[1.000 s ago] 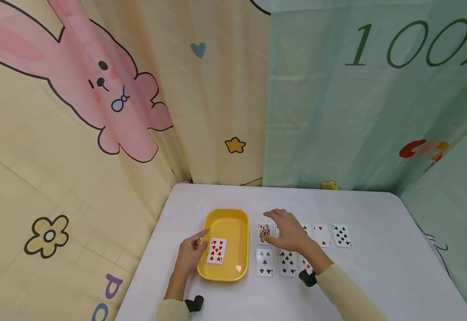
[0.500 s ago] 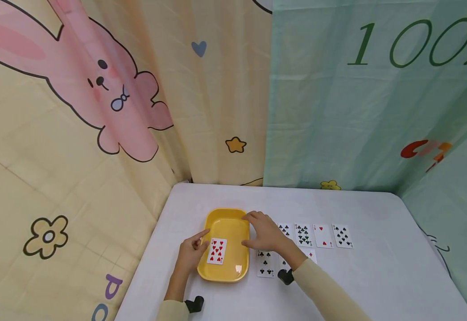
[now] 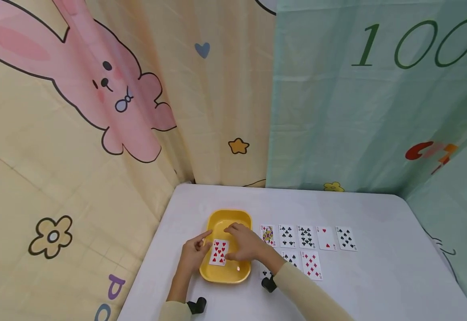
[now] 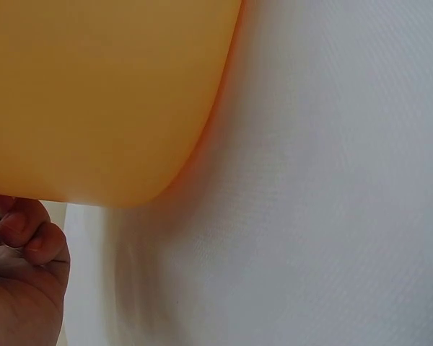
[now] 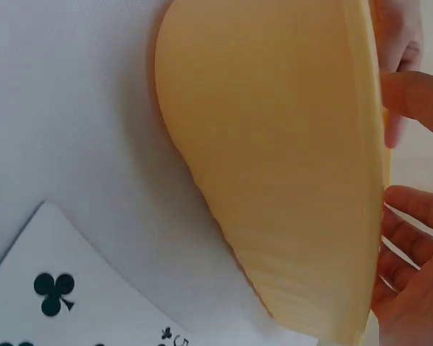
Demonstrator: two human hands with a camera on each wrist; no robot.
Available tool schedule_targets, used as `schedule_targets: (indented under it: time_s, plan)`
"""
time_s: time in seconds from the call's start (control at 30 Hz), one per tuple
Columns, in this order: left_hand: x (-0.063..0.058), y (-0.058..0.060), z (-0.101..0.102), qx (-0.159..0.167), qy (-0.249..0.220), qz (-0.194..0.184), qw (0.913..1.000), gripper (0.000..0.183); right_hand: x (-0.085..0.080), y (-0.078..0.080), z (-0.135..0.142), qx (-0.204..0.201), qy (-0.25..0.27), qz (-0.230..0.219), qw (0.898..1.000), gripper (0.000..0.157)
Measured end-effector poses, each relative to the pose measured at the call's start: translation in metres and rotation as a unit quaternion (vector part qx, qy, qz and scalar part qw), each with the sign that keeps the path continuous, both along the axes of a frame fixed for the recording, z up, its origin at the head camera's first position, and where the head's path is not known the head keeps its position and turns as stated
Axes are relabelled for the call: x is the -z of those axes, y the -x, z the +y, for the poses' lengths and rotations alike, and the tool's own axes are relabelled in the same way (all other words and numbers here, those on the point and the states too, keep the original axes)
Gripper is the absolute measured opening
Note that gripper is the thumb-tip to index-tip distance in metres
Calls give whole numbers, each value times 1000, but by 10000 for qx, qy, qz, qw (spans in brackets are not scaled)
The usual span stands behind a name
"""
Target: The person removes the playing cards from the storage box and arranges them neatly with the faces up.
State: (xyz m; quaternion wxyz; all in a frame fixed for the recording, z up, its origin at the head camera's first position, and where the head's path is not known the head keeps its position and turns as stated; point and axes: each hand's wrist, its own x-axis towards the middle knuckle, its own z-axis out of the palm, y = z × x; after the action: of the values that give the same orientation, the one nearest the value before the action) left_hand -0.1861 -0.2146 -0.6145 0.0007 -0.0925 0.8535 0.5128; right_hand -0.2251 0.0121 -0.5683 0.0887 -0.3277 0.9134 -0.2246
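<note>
A yellow tray [image 3: 217, 225] stands at the left of the white table. Inside it a hearts playing card [image 3: 219, 253] lies face up, towards the left side. My left hand [image 3: 193, 255] holds the tray's left rim between thumb and index finger; its other fingers [image 4: 37, 234] are curled beside the tray wall in the left wrist view. My right hand [image 3: 246, 244] is over the inside of the tray, thumb and fingers spread apart, the thumb close to the card's right edge. In the right wrist view its fingers [image 5: 415, 238] reach past the tray rim, partly hidden by the wall.
Right of the tray, face-up cards lie in two rows: a picture card [image 3: 267, 236], several others and a spade card [image 3: 346, 239] behind, a diamond card [image 3: 311, 265] in front. My right forearm covers part of the front row. Curtains [image 3: 317, 111] surround the table [image 3: 378, 276].
My right hand has moved left from above the picture card, across the tray's right rim, to inside the tray. My left hand and the hearts card keep their places.
</note>
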Motion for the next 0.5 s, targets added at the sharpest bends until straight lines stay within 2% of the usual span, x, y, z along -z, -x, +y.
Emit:
schedule_targets:
  time_s: [0.3,0.5]
  plan:
    - [0,0,1,28,-71,-40,10000,37,14,-2,-21,-100,-248,-117,9996,83]
    - [1,1,0,80,-72,71,9999,38,23,-3,-31,18,-972,136,9952,93]
